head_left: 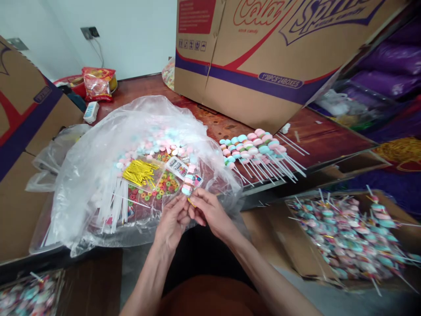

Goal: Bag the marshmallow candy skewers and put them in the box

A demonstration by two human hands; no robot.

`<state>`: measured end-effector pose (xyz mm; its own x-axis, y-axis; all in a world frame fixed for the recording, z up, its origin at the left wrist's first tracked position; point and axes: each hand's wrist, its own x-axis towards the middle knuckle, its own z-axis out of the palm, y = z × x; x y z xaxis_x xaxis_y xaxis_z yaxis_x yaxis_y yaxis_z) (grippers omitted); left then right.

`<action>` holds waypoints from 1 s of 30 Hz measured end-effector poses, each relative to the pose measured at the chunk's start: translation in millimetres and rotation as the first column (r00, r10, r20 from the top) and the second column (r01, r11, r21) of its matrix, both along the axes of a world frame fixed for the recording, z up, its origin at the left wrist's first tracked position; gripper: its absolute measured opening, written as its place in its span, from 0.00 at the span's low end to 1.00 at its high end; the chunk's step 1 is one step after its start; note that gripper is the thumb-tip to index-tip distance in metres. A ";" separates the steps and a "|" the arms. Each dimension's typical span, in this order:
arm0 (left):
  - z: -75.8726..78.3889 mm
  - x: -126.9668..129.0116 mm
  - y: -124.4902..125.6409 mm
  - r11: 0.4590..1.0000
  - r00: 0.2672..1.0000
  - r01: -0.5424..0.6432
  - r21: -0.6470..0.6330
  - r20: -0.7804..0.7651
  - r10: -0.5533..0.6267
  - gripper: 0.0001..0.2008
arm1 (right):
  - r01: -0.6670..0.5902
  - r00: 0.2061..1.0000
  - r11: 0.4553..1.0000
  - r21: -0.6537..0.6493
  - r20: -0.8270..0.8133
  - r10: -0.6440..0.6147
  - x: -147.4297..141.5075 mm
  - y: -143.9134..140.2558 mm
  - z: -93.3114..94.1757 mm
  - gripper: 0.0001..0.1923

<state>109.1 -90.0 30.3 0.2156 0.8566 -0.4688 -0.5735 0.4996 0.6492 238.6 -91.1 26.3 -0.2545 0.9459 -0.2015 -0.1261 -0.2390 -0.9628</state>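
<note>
Both hands are meeting just above the lap: left hand [173, 219] and right hand [207, 213] are pinching a wrapped skewer [189, 182] and gold tie [191, 202] over the bag [98, 145]. Slack fingers could be letting the tie slip, spilling sweets.

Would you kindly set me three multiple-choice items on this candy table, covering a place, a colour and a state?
1. Where do the bare-stick marshmallow skewers lie?
A. before the big cardboard box
B. on the floor
C. inside the clear plastic bag

2. What colour are the thin wire twist ties?
A. silver
B. yellow-gold
C. green

3. How do the left hand and right hand stand?
A. both flat on the table
B. far apart
C. together, pinching one wrapped pastel marshmallow skewer

A: they rest on the brown table in front of the box.
B: the bundle shines yellow.
C: the fingertips meet at its lower end.
</note>
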 end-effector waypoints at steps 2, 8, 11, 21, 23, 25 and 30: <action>1.9 -0.5 2.6 0.997 0.997 0.050 -0.057 0.067 -0.046 0.22 | 0.054 0.985 0.979 0.195 0.148 -0.084 5.2 -4.7 -2.9 0.13; 3.9 2.7 2.7 0.990 0.991 0.045 -0.136 0.130 -0.028 0.22 | -0.078 0.799 0.599 0.797 0.410 -0.441 21.7 -10.7 -12.6 0.15; 7.1 6.5 1.2 0.991 0.994 0.069 -0.116 0.092 -0.059 0.23 | -0.131 0.741 0.523 0.842 0.434 -0.513 26.2 -8.9 -14.3 0.14; 5.2 28.7 -4.7 0.989 0.997 0.038 -0.142 0.073 -0.027 0.21 | 0.022 0.641 0.644 0.765 0.484 -0.596 14.8 -18.1 -11.5 0.12; 5.8 32.3 -3.8 0.992 0.996 0.076 -0.100 0.060 -0.071 0.22 | 0.164 0.677 0.714 0.681 0.448 -0.583 12.3 -23.4 -6.3 0.10; 9.3 32.6 -3.4 0.990 0.990 0.141 0.014 0.028 -0.141 0.23 | 0.288 0.755 0.782 0.553 0.372 -0.541 15.2 -27.8 1.6 0.08; 8.4 30.4 -4.0 0.928 0.907 0.182 0.326 -0.421 -0.030 0.24 | 0.431 0.812 0.812 0.394 0.224 -0.540 41.2 -40.2 21.8 0.07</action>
<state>139.5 -94.0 38.8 0.1728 0.9628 -0.2079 -0.1820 0.2386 0.9539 279.7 -131.3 48.2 0.2807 0.9501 0.1359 0.1743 0.0888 -0.9807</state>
